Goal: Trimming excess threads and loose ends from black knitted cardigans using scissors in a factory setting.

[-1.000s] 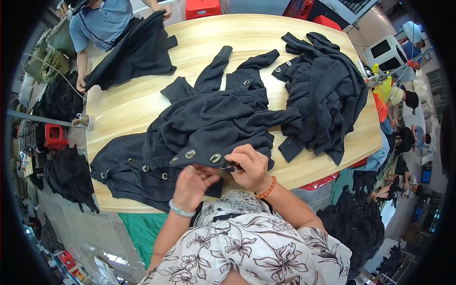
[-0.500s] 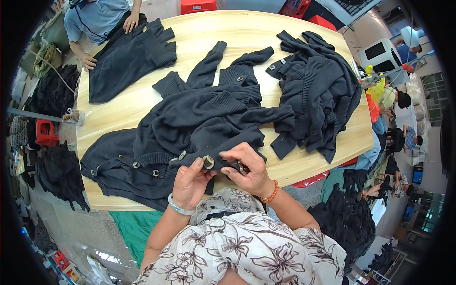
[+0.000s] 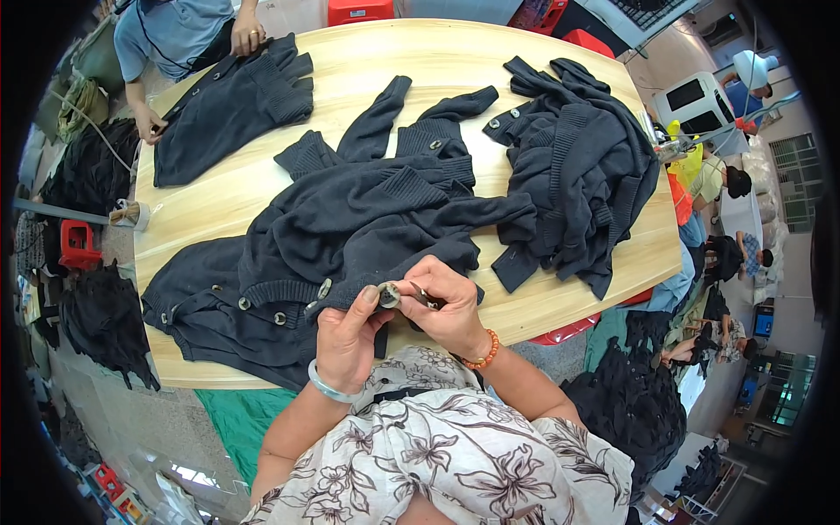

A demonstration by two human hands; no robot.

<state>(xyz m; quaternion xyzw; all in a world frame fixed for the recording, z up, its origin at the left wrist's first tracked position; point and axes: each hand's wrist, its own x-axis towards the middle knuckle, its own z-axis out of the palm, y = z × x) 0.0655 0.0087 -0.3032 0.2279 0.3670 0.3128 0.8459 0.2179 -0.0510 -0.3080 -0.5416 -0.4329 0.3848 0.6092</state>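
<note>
A black knitted cardigan [image 3: 350, 223] with marbled buttons lies on the near part of the table. My left hand [image 3: 346, 337] pinches the edge of its front, thumb beside one marbled button [image 3: 389, 296]. My right hand [image 3: 446, 306] is closed around small dark thread snips [image 3: 426, 300], mostly hidden by the fingers. Its thumb and index fingertips touch the right side of that button. Another button [image 3: 325, 288] shows on the knit just left of my hands.
More black knitwear [image 3: 577, 166] is heaped on the right of the wooden table [image 3: 350, 61]. Across at the far left, a co-worker's hands [image 3: 248, 33] rest by another black garment [image 3: 232, 109]. A small brush pot [image 3: 131, 215] sits at the left edge; dark garments [image 3: 626, 402] are piled below right.
My right hand has moved left, its fingertips now at the button. The button has turned slightly in my left hand. The co-worker's hands have shifted on their garment, exposing its buttons.
</note>
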